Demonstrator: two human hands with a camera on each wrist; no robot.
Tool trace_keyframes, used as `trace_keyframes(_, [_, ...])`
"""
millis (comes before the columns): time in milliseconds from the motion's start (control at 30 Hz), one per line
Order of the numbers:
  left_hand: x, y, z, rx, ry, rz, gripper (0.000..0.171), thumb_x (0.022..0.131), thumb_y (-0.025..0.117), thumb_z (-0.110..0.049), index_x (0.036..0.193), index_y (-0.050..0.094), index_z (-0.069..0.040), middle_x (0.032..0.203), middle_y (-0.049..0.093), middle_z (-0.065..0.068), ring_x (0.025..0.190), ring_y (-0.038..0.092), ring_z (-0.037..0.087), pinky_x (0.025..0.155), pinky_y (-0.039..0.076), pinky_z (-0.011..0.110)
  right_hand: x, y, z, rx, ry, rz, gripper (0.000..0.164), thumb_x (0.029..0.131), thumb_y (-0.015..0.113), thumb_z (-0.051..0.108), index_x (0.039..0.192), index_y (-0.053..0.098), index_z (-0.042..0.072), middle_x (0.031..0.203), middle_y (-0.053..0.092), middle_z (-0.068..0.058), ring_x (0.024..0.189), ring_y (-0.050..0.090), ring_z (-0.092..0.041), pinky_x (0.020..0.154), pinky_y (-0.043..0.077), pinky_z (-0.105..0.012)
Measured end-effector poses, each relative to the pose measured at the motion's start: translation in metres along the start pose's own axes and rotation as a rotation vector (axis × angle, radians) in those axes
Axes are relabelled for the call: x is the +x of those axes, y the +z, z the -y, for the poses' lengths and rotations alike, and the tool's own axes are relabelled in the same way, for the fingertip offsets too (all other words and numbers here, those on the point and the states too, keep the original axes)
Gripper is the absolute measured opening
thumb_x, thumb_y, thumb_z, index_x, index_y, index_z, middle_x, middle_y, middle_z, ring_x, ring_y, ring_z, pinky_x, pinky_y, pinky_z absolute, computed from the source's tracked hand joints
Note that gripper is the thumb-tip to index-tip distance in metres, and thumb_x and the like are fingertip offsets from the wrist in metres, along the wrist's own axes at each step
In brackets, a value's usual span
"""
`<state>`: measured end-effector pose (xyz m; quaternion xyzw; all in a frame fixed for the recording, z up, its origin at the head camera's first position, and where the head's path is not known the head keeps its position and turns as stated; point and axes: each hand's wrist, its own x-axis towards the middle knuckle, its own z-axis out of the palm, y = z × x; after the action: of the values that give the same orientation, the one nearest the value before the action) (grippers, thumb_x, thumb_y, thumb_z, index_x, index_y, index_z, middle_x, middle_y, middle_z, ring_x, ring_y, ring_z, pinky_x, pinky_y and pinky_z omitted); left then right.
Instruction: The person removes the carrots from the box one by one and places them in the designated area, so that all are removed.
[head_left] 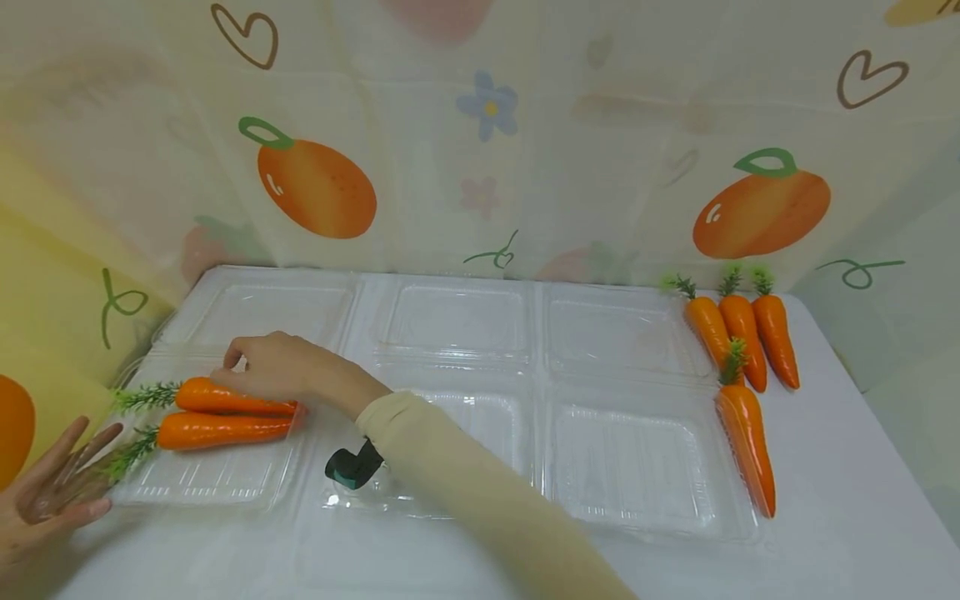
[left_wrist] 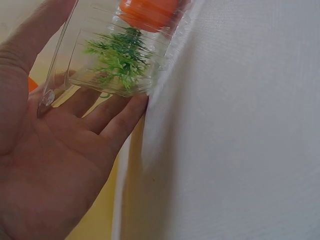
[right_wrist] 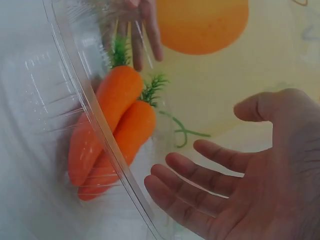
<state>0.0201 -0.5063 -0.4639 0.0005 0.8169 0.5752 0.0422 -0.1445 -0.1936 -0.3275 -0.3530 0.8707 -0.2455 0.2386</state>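
Observation:
Two orange toy carrots with green tops lie side by side in the open clear plastic box at the left [head_left: 202,483]: an upper carrot [head_left: 198,396] and a lower carrot [head_left: 217,431]. My right hand [head_left: 277,367] hovers over the upper one; in the right wrist view its fingers [right_wrist: 200,192] are spread and hold nothing, beside the box's rim [right_wrist: 92,107]. At the box's left end is my left hand [head_left: 56,492], palm up with fingers extended. The left wrist view shows its fingers [left_wrist: 117,120] against the end of the box, near a carrot's green top [left_wrist: 120,60].
Two more open clear boxes stand in the middle [head_left: 480,417] and at the right [head_left: 630,475], lids laid back. Three carrots [head_left: 738,333] lie at the back right, with another carrot [head_left: 746,442] in front, along the right box's edge. A fruit-patterned curtain [head_left: 562,167] hangs behind the white table [head_left: 847,517].

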Motion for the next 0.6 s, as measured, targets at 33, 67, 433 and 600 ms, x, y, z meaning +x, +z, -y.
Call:
trace_keyframes(33, [0.000, 0.001, 0.000, -0.015, 0.007, 0.004, 0.094, 0.097, 0.046, 0.011, 0.154, -0.008, -0.042, 0.161, 0.000, -0.020, 0.128, 0.021, -0.023, 0.105, 0.004, 0.003, 0.002, 0.002, 0.001, -0.015, 0.006, 0.012, 0.033, 0.097, 0.047, 0.049, 0.125, 0.059, 0.034, 0.109, 0.063, 0.020, 0.093, 0.054, 0.004, 0.081, 0.040, -0.010])
trace_keyframes(67, [-0.001, 0.001, -0.001, -0.056, 0.015, 0.010, 0.094, 0.097, 0.045, 0.012, 0.154, -0.007, -0.041, 0.161, 0.001, -0.020, 0.128, 0.023, -0.022, 0.105, 0.004, 0.003, 0.003, 0.004, 0.001, -0.036, 0.007, 0.019, 0.035, 0.096, 0.049, 0.051, 0.126, 0.059, 0.034, 0.108, 0.063, 0.020, 0.092, 0.054, 0.004, 0.081, 0.040, -0.010])
trace_keyframes(433, [0.001, -0.007, 0.004, -0.127, 0.032, 0.051, 0.095, 0.096, 0.044, 0.015, 0.155, -0.007, -0.040, 0.162, 0.001, -0.017, 0.123, 0.031, -0.024, 0.103, 0.014, 0.001, 0.011, 0.018, 0.004, -0.260, 0.000, 0.014, 0.039, 0.087, 0.067, 0.035, 0.125, 0.059, 0.035, 0.102, 0.058, 0.020, 0.085, 0.052, -0.002, 0.070, 0.042, -0.017])
trace_keyframes(600, [0.000, -0.009, 0.003, -0.135, 0.009, 0.040, 0.094, 0.097, 0.045, 0.013, 0.155, -0.006, -0.041, 0.162, 0.001, -0.017, 0.123, 0.031, -0.024, 0.101, 0.017, 0.001, 0.013, 0.029, 0.006, -0.414, -0.014, -0.017, 0.021, 0.086, 0.067, 0.031, 0.106, 0.059, 0.033, 0.091, 0.055, 0.018, 0.079, 0.051, -0.003, 0.061, 0.039, -0.020])
